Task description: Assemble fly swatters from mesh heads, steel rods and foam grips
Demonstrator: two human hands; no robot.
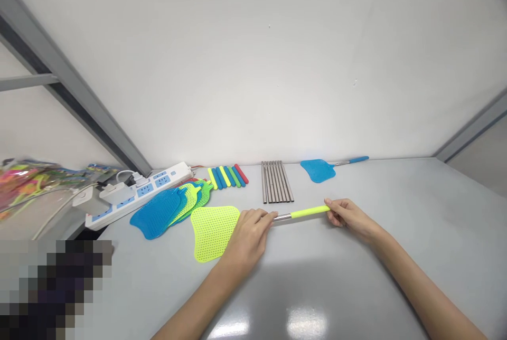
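Observation:
A yellow fly swatter (214, 233) lies across the table in front of me, its perforated head to the left and its yellow grip (311, 211) to the right. My left hand (251, 229) is closed round its neck, where the head meets the metal rod, and hides that joint. With thumb and fingers my right hand (344, 213) pinches the far end of the yellow grip. A short stretch of bare metal rod shows between the left hand and the grip.
Along the wall lie a blue fly swatter (319, 170), several metal tubes (276, 181) and a row of coloured grips (227, 177). Loose swatter heads (156, 213) overlap at left beside a white power strip (138, 195) with cables. Plastic-bagged items (35, 181) sit far left.

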